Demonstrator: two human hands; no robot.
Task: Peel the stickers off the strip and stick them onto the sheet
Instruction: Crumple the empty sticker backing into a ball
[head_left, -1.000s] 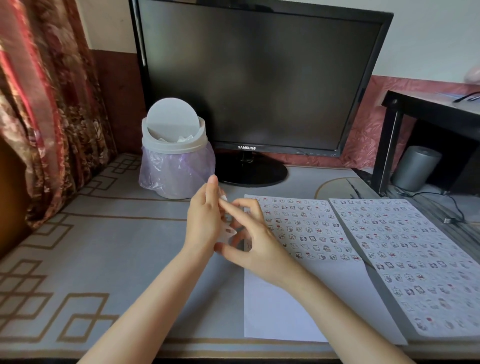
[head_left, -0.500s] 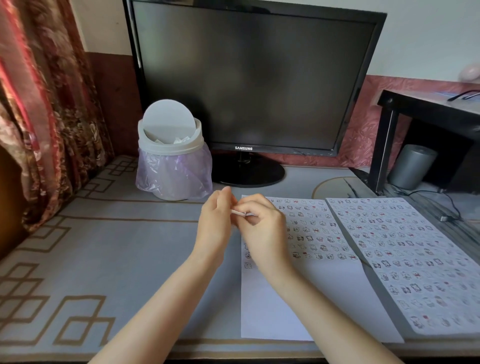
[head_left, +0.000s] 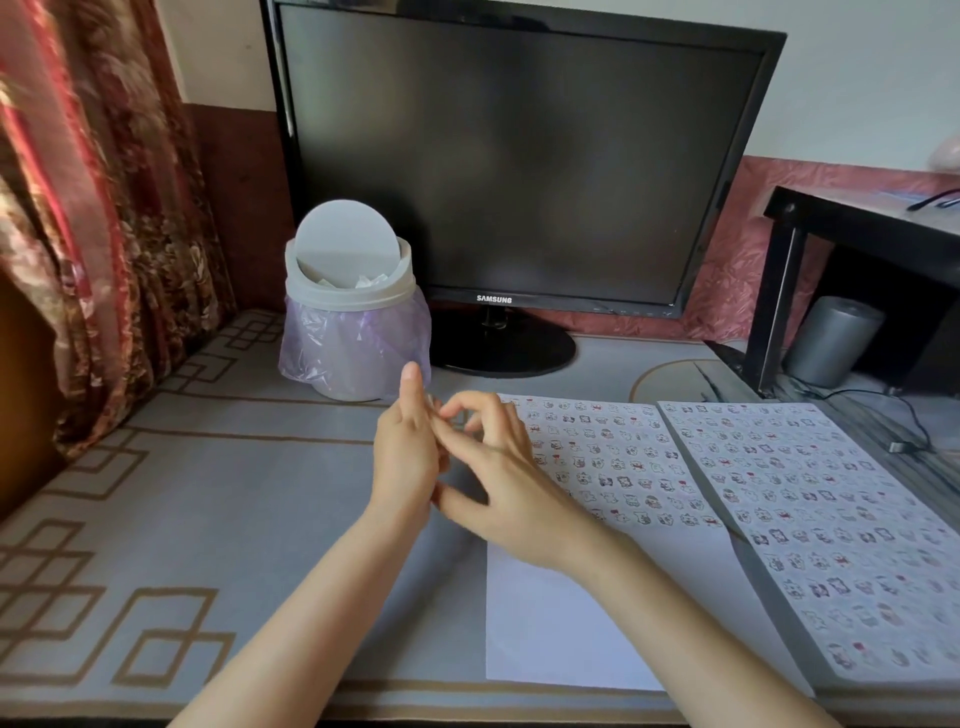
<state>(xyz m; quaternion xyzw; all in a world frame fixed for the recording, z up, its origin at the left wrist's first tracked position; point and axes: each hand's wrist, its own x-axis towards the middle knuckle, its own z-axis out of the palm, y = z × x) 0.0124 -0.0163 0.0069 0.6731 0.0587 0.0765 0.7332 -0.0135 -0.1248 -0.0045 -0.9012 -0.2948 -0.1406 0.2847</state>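
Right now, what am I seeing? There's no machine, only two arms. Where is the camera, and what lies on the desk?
No machine: a person's bare hands, filmed by one head-worn camera looking down. The left hand and right hand meet above the desk; the right one pinches a small pale scrap, too small to identify. Below lies a white sheet, its far half filled with stickers; a fully covered sheet lies beside it. Behind stand a small bin and a dark monitor.

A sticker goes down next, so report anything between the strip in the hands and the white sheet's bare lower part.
Nothing visible. The right hand pinches the small pale strip against the left hand, over the left edge of the white paper sheet; only the right forearm crosses its bare part.
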